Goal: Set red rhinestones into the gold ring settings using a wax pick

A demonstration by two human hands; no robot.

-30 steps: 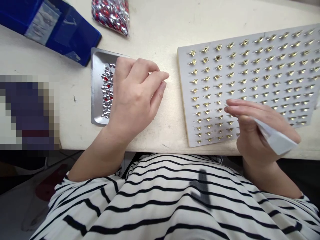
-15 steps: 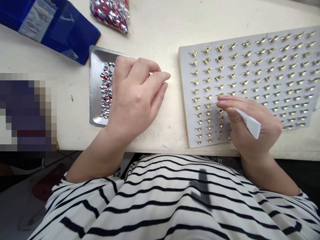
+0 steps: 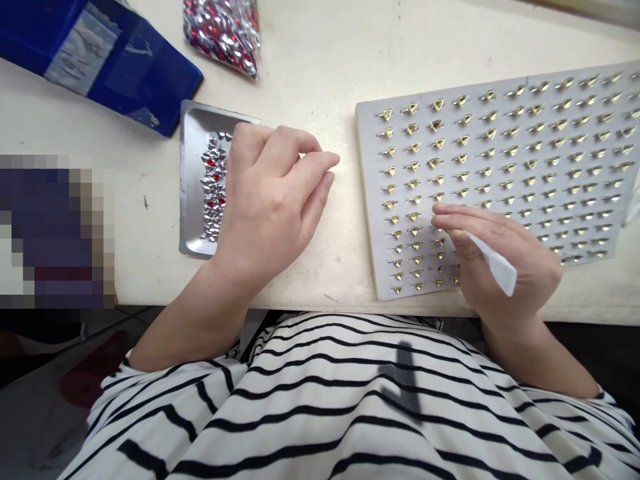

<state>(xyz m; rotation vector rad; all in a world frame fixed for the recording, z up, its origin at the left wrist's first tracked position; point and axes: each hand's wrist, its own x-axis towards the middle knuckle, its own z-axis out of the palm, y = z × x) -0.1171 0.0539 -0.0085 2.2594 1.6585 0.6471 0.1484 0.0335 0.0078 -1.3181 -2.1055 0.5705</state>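
Observation:
My left hand [image 3: 273, 193] rests on the table beside a small silver tray [image 3: 193, 177], covering its right side; its fingers are curled and I cannot see anything in them. The tray holds several red and silver heart-shaped stones [image 3: 213, 183]. My right hand [image 3: 495, 257] pinches a white pointed tool [image 3: 495, 263], its tip hidden under my fingers, over the lower left part of a grey foam board [image 3: 370, 220]. Rows of small gold heart settings [image 3: 500, 153] stand in the board.
A clear bag of red and silver stones [image 3: 223, 30] lies at the far edge. A blue box [image 3: 105, 60] sits at the far left. A blurred dark patch covers the left table edge. My striped shirt fills the bottom.
My right hand moved left along the board with the white tool, from the middle rows toward the lower left columns. My left hand stayed by the tray.

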